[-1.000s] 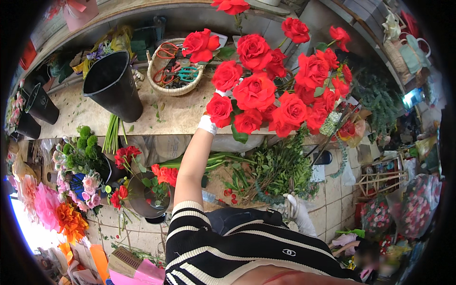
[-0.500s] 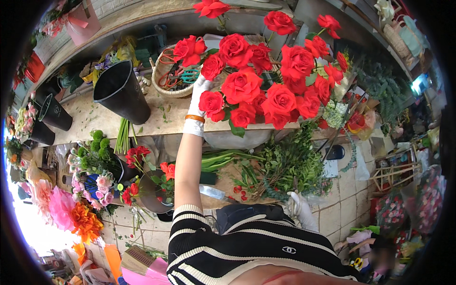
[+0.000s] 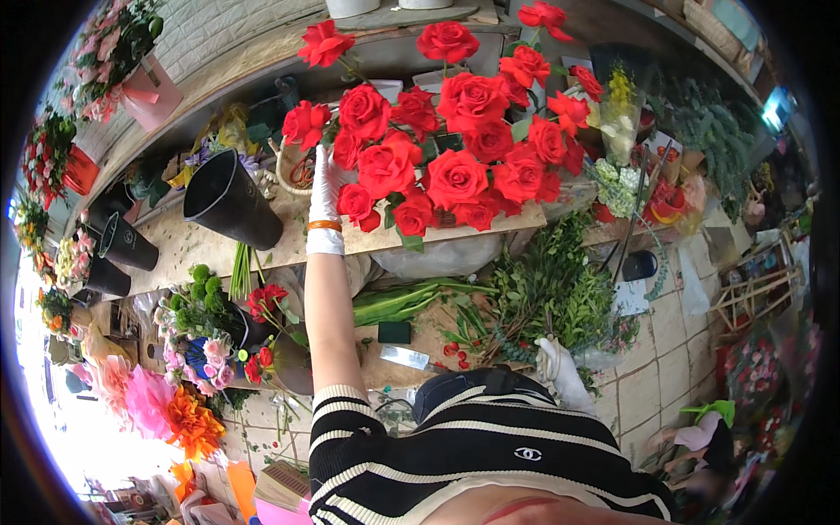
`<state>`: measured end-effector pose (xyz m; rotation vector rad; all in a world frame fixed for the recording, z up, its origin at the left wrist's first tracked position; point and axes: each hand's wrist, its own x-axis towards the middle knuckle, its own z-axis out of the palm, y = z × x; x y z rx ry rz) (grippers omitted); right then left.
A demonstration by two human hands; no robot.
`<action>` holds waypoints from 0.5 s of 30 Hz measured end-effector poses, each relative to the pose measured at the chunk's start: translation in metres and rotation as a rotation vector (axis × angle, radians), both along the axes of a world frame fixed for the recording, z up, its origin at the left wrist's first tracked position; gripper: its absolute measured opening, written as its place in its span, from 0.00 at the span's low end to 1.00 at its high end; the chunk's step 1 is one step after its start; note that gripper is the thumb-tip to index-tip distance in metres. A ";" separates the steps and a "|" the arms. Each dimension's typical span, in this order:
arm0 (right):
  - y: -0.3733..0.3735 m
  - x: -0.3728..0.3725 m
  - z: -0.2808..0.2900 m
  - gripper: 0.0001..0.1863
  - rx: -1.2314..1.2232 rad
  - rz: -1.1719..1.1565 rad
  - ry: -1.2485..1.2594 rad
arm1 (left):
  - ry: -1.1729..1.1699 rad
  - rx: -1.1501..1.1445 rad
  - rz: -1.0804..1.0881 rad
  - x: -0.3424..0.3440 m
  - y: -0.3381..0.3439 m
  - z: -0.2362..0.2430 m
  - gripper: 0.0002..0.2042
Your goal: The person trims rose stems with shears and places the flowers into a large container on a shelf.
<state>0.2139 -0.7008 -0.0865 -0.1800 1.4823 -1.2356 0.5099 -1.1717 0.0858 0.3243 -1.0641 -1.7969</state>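
A large bunch of red roses fills the upper middle, its blooms facing me; their stems and whatever supports them are hidden. Alongside the leftmost blooms is my left hand, in a white glove with an orange-brown band at the wrist. Its fingers stretch upward against the edge of the flowers, and some are covered by petals. Low and close to my body, my right hand, also white-gloved, has its fingers curled beside cut green foliage. What those fingers hold, if anything, is not visible.
A black bucket stands on the wooden bench left of my arm. Behind the hand a wicker basket is partly covered. Below the bench are long green leaves, pink flowers and a dark green block.
The red roses and my left hand have shifted left, now covering more of the basket. The view has swung slightly. My right hand stays low by my body.
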 end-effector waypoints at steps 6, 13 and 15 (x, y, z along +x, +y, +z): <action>0.012 -0.019 -0.018 0.17 -0.018 -0.082 -0.102 | 0.134 0.097 0.097 0.004 0.006 -0.010 0.25; 0.018 -0.046 -0.025 0.21 -0.006 -0.096 -0.121 | 0.072 0.144 0.091 0.005 0.020 0.006 0.24; 0.017 -0.060 -0.035 0.23 -0.013 -0.062 -0.072 | 0.076 0.163 0.082 0.003 0.016 0.008 0.22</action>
